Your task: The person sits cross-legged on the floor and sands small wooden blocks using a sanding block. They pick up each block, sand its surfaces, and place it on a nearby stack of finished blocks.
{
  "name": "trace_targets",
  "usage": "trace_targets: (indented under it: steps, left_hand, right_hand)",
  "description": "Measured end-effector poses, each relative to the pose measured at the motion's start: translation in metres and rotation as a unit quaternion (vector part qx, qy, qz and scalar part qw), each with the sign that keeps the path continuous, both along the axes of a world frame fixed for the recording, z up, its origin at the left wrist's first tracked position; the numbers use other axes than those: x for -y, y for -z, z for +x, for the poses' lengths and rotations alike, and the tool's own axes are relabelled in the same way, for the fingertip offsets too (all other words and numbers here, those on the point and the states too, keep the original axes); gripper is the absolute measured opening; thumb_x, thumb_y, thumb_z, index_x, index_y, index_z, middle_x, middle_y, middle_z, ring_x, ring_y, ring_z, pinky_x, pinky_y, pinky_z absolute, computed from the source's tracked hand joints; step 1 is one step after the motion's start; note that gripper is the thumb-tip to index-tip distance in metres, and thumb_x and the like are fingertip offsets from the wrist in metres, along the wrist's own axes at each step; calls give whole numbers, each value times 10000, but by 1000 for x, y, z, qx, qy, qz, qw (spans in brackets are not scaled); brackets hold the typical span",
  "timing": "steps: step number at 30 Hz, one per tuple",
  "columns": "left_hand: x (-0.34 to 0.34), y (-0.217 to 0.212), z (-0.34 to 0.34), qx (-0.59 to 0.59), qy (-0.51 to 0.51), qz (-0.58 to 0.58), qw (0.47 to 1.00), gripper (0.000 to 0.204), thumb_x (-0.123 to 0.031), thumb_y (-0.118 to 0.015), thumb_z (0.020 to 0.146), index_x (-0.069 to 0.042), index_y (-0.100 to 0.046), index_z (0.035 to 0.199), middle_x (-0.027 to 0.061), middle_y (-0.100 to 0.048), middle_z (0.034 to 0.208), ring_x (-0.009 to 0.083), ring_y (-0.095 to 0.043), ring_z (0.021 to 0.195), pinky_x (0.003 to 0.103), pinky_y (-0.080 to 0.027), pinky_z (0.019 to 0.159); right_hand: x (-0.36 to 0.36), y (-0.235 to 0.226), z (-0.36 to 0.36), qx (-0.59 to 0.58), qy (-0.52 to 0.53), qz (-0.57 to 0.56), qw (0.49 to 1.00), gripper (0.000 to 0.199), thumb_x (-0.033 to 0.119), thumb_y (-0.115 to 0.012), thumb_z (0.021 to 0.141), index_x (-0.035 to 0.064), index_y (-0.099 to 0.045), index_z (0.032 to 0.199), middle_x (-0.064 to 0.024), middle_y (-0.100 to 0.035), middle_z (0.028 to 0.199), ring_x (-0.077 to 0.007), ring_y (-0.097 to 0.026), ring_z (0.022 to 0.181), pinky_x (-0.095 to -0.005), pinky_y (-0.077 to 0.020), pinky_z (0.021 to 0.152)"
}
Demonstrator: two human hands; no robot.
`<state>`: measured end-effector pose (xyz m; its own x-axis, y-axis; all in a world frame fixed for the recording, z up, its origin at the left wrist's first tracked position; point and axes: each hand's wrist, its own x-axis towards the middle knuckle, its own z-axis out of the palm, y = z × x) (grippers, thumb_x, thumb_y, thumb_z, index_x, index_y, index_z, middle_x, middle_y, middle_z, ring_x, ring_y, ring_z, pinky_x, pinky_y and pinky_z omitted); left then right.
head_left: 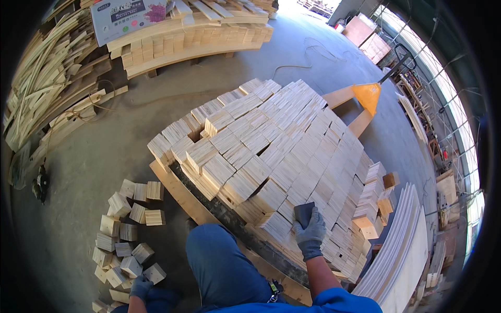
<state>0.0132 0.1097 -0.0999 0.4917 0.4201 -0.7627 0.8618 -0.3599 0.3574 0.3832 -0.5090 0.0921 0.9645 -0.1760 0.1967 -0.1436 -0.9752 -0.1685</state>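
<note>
Gloved right hand (310,233) presses a dark sanding block (303,213) onto the stacked wooden blocks (271,151) on a pallet (180,193). Gloved left hand (140,286) rests low beside loose wooden blocks (128,229) scattered on the concrete floor (94,156). An orange pallet jack (368,95) stands behind the stack.

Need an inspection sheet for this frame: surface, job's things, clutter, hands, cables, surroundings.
Surface: bare grey concrete floor.
Job's things: stack of pale wood blocks on a pallet; dark sanding block lying on it.
Clutter: loose blocks scattered on the floor at left.
Hands: right hand, gloved, on the sanding block; left hand, gloved, low beside the loose blocks, holding nothing visible.
Cables: thin cord across the floor beyond the stack.
Surroundings: orange pallet jack, plank piles, white boards.
</note>
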Motion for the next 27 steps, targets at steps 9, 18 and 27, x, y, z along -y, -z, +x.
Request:
trace_targets:
  steps: [9,18,27]
  left_hand:
    - [-20,53,0,126,230,105,959,387,-313,-718,864,9,-723,1079,250,-725,1089,431,-686,1019,510,-564,906]
    - [60,-3,20,-20,-15,80,996,676,-317,-807,750,-1,-671,1332,244,-734,1179,400,-705,1141,427,-569,998]
    - [23,-8,11,-14,-235,278,931,944,-338,-912,696,-92,-499,1508,262,-547,1454,444,-599,1305,488,-509,1102]
  right_hand:
    - [6,7,-1,12,-74,74,994,852,263,-835,804,-63,-511,1522,-300,-693,1282,-440,-687,1143,-480,-524,1045]
    - [14,9,7,-41,-41,22,998,910,462,-811,894,-13,-450,1581,-278,-637,1414,-446,-646,1237,-489,-513,1077]
    - [18,16,8,-62,-26,48,997,905,410,-801,919,-38,-405,1598,-278,-542,1540,-414,-579,1361,-446,-478,1138]
